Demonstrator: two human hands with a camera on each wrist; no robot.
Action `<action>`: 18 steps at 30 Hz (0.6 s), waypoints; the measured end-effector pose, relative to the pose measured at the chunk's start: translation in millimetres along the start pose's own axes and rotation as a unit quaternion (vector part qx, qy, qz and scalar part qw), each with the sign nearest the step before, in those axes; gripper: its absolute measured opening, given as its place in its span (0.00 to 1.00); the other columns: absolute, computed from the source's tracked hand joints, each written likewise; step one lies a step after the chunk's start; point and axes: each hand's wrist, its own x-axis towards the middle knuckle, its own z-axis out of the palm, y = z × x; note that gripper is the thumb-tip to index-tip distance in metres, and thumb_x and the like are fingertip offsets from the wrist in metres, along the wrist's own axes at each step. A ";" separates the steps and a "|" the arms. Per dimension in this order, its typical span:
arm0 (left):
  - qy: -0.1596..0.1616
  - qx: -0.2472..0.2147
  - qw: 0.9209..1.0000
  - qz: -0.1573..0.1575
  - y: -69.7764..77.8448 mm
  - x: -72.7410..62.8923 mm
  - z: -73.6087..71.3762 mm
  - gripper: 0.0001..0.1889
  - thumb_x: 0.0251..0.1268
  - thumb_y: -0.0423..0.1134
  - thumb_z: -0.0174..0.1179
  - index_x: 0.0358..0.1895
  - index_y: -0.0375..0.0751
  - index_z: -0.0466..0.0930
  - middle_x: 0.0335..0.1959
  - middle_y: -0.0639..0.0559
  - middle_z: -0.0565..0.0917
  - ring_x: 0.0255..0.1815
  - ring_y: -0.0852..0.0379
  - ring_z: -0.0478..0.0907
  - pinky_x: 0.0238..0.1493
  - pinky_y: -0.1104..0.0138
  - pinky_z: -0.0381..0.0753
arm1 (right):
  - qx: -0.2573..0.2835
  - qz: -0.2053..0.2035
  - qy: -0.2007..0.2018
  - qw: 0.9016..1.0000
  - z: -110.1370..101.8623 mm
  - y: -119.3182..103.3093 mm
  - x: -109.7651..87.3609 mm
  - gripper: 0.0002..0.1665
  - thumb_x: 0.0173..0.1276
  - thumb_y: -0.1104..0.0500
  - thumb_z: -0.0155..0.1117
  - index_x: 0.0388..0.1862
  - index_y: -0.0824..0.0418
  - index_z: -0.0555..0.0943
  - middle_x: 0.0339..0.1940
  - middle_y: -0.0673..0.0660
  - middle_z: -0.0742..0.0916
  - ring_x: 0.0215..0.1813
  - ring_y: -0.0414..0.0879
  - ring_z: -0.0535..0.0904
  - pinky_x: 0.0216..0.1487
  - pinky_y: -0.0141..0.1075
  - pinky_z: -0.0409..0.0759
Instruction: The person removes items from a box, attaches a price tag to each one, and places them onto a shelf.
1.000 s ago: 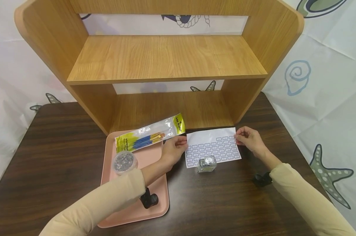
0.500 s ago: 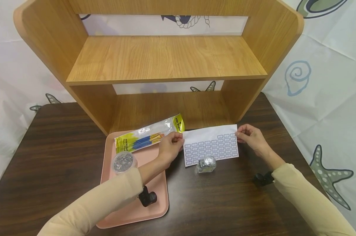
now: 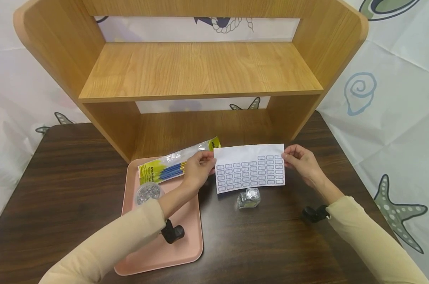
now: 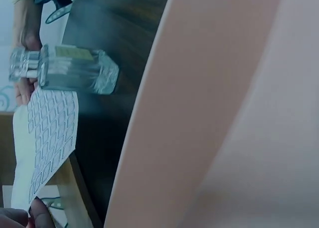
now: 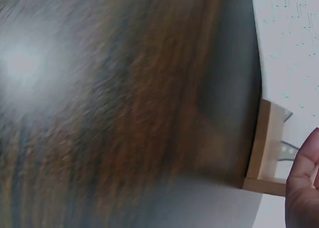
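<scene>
A white sheet of small blue-bordered labels (image 3: 250, 169) is stretched between both hands, above the table and behind a glass bottle. My left hand (image 3: 197, 167) pinches its left edge, and my right hand (image 3: 301, 159) pinches its right edge. Some label spots along the upper rows are blank. The square clear glass bottle (image 3: 248, 198) stands upright on the table just in front of the sheet. In the left wrist view the bottle (image 4: 75, 71) has a clear cap and a pale label. The right wrist view catches the sheet (image 5: 289, 48) beside the right fingers.
A pink tray (image 3: 175, 252) lies at left under the left forearm. On it are a round clear tub of silvery bits (image 3: 148, 193) and a packet of blue-handled artist brushes (image 3: 171, 163). Behind stands a two-tier wooden shelf (image 3: 200, 71) on the dark wooden table (image 3: 257, 248).
Both hands have raised the label sheet and drawn it slightly left and back, away from the bottle. Its lower edge no longer overlaps the bottle's body. Tray, tub and bottle have stayed put.
</scene>
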 end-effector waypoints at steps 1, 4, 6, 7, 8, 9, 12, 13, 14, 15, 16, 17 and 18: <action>0.004 -0.004 1.000 0.003 1.6 0.9 -1.3 0.11 0.62 0.27 0.57 0.48 0.29 0.75 0.39 0.42 0.78 0.34 0.60 0.79 0.36 0.69 0.83 | 0.012 0.004 -0.002 1.000 0.3 -1.1 0.3 0.04 0.66 0.65 0.60 0.37 0.59 0.74 0.28 0.45 0.80 0.33 0.36 0.77 0.36 0.26 0.80; 0.020 -0.004 1.000 0.021 6.2 3.8 -6.7 0.13 0.60 0.27 0.59 0.49 0.29 0.74 0.42 0.41 0.78 0.38 0.56 0.81 0.37 0.70 0.82 | 0.047 0.012 -0.006 0.999 0.7 -4.4 0.7 0.04 0.65 0.65 0.61 0.36 0.59 0.75 0.28 0.46 0.81 0.31 0.36 0.77 0.35 0.25 0.79; 0.032 0.007 0.998 0.046 10.1 5.8 -11.1 0.14 0.60 0.27 0.59 0.49 0.31 0.73 0.44 0.40 0.79 0.41 0.53 0.81 0.38 0.73 0.81 | 0.054 0.013 -0.006 0.998 0.8 -6.4 0.8 0.04 0.65 0.64 0.61 0.36 0.59 0.75 0.28 0.46 0.81 0.30 0.36 0.78 0.35 0.25 0.80; 0.038 0.013 0.997 0.064 12.5 6.4 -13.0 0.14 0.59 0.27 0.59 0.49 0.31 0.73 0.44 0.40 0.79 0.42 0.51 0.81 0.38 0.74 0.80 | 0.056 0.012 -0.007 0.998 1.0 -7.7 0.7 0.04 0.65 0.64 0.61 0.35 0.59 0.75 0.27 0.46 0.82 0.30 0.36 0.78 0.35 0.26 0.80; 0.041 0.019 0.995 0.085 15.1 7.2 -14.2 0.14 0.59 0.27 0.59 0.49 0.31 0.73 0.44 0.40 0.79 0.43 0.50 0.80 0.38 0.76 0.78 | 0.058 0.011 -0.008 0.998 1.1 -8.8 0.7 0.04 0.65 0.65 0.61 0.35 0.59 0.75 0.27 0.46 0.82 0.30 0.36 0.78 0.35 0.26 0.80; 0.040 0.029 0.993 0.104 17.8 8.0 -15.2 0.13 0.59 0.27 0.59 0.48 0.31 0.74 0.45 0.40 0.79 0.43 0.50 0.80 0.39 0.76 0.77 | 0.060 0.010 -0.009 0.998 1.4 -9.9 0.6 0.04 0.65 0.65 0.61 0.35 0.59 0.75 0.28 0.47 0.82 0.30 0.36 0.78 0.35 0.26 0.80; 0.017 0.061 0.985 0.161 28.9 8.4 -12.1 0.11 0.59 0.28 0.61 0.45 0.32 0.75 0.44 0.39 0.80 0.44 0.49 0.79 0.44 0.71 0.78 | 0.070 0.004 -0.016 0.997 2.9 -12.4 0.3 0.04 0.65 0.66 0.60 0.35 0.59 0.76 0.28 0.47 0.82 0.30 0.37 0.79 0.35 0.26 0.80; 0.003 0.081 0.981 0.177 32.6 8.3 -9.6 0.11 0.58 0.28 0.61 0.45 0.33 0.76 0.44 0.40 0.81 0.44 0.50 0.79 0.46 0.68 0.79 | 0.075 0.001 -0.020 0.997 3.7 -13.2 0.1 0.04 0.65 0.67 0.60 0.35 0.59 0.76 0.28 0.47 0.83 0.30 0.37 0.79 0.35 0.26 0.80; -0.012 0.101 0.977 0.189 35.8 8.5 -6.4 0.10 0.58 0.29 0.62 0.44 0.34 0.77 0.43 0.41 0.81 0.45 0.50 0.79 0.48 0.66 0.79 | 0.078 0.000 -0.024 0.997 4.5 -13.9 0.0 0.04 0.65 0.67 0.59 0.34 0.59 0.76 0.28 0.47 0.83 0.30 0.37 0.79 0.35 0.26 0.80; -0.029 0.123 0.972 0.200 38.7 8.6 -3.1 0.10 0.58 0.30 0.62 0.43 0.35 0.78 0.43 0.42 0.81 0.45 0.51 0.79 0.50 0.63 0.79 | 0.081 -0.002 -0.028 0.996 5.6 -14.7 -0.2 0.05 0.65 0.68 0.59 0.34 0.59 0.76 0.28 0.47 0.83 0.30 0.37 0.79 0.35 0.26 0.80; -0.044 0.147 0.965 0.213 41.2 8.7 0.7 0.09 0.58 0.30 0.63 0.42 0.36 0.78 0.43 0.43 0.82 0.46 0.51 0.79 0.52 0.61 0.78 | 0.081 -0.004 -0.031 0.996 6.8 -15.4 -0.3 0.05 0.65 0.68 0.59 0.34 0.58 0.76 0.28 0.47 0.83 0.30 0.37 0.79 0.35 0.26 0.80; -0.058 0.171 0.957 0.227 43.0 9.4 4.4 0.09 0.58 0.31 0.63 0.42 0.37 0.79 0.43 0.44 0.82 0.47 0.52 0.78 0.53 0.61 0.77 | 0.081 -0.005 -0.033 0.996 8.2 -16.2 -0.4 0.05 0.66 0.68 0.59 0.34 0.58 0.76 0.28 0.47 0.83 0.30 0.37 0.79 0.35 0.26 0.80; -0.072 0.190 0.950 0.237 44.2 10.4 8.0 0.09 0.58 0.32 0.64 0.41 0.38 0.80 0.44 0.46 0.82 0.48 0.52 0.78 0.54 0.61 0.76 | 0.081 -0.005 -0.035 0.996 9.7 -17.0 -0.4 0.05 0.66 0.68 0.59 0.33 0.58 0.76 0.28 0.47 0.83 0.30 0.36 0.79 0.35 0.26 0.80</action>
